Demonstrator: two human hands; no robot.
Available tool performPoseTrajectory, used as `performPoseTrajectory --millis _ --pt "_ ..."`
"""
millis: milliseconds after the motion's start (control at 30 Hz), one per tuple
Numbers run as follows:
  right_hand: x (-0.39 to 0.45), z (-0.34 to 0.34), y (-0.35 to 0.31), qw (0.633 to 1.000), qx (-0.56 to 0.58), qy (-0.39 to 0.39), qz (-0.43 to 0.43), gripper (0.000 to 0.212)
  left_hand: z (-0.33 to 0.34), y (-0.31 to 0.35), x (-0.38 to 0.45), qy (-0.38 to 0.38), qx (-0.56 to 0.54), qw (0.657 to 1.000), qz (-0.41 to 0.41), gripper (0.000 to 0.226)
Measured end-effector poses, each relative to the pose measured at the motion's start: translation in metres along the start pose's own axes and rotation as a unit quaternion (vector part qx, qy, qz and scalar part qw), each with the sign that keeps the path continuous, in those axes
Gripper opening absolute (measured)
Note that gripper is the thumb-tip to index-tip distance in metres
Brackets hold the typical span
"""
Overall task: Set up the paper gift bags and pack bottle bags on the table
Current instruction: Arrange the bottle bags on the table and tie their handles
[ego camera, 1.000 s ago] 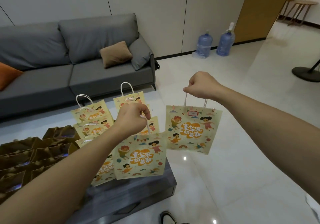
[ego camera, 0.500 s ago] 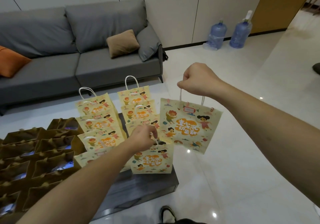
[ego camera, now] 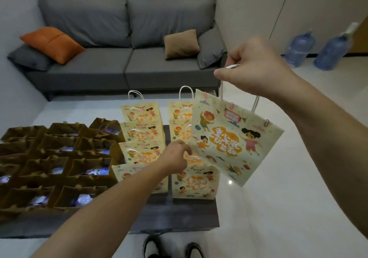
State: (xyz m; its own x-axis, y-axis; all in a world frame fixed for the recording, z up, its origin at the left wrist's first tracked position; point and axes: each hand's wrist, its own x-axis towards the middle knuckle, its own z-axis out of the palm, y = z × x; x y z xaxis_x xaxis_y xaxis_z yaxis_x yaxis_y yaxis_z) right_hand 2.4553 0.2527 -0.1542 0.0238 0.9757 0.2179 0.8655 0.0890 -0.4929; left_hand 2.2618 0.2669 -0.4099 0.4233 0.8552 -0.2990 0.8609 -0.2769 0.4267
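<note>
Left hand (ego camera: 175,155) lowered bag (ego camera: 196,182) onto table (ego camera: 175,216); right hand (ego camera: 253,66) holds another.

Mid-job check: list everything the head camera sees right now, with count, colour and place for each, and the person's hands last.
standing gift bags: at least seven, pale yellow with cartoon print, two columns on the table's right part.
held gift bag: one, same print, hanging tilted off the table's right edge.
brown bags: about a dozen, open-topped with bluish items inside, table's left part.
table: one, dark grey, foreground.
sofa: one, grey, against the far wall.
cushions: orange one left, tan one right, two grey.
water jugs: two, blue, floor at far right.
shoes: two, black, bottom edge.
left hand: holds the nearest right-column bag's handle.
right hand: grips the held gift bag's white handles.
</note>
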Motion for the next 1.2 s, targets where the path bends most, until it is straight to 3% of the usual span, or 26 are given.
performPoseTrajectory --millis 200,467,633,733,867,1067,1200 --pt "0.036 0.022 -0.038 1.000 -0.001 -0.001 -0.024 0.030 -0.058 -0.091 0.014 0.126 0.020 0.988 -0.092 0.037" --pt "0.077 0.061 -0.087 0.999 -0.013 -0.012 -0.035 0.031 -0.082 -0.188 0.053 0.085 0.039 0.988 -0.121 0.070" --pt "0.101 0.089 -0.117 0.998 -0.035 -0.029 -0.034 0.034 -0.073 -0.216 0.068 -0.002 -0.028 0.992 -0.126 0.054" --pt "0.113 0.102 -0.129 0.998 -0.041 -0.035 -0.024 0.035 -0.076 -0.225 0.073 -0.005 -0.067 0.991 -0.117 0.034" --pt "0.126 0.110 -0.142 0.998 -0.036 -0.043 -0.032 0.035 -0.101 -0.221 0.076 0.062 -0.116 0.985 -0.114 0.013" --pt "0.143 0.103 -0.161 0.998 -0.023 -0.020 -0.059 0.031 -0.176 -0.197 0.061 0.190 -0.187 0.960 -0.087 0.019" --pt "0.148 0.075 -0.179 0.995 -0.006 0.024 -0.094 0.029 -0.232 -0.198 0.043 0.254 -0.171 0.949 -0.077 0.023"
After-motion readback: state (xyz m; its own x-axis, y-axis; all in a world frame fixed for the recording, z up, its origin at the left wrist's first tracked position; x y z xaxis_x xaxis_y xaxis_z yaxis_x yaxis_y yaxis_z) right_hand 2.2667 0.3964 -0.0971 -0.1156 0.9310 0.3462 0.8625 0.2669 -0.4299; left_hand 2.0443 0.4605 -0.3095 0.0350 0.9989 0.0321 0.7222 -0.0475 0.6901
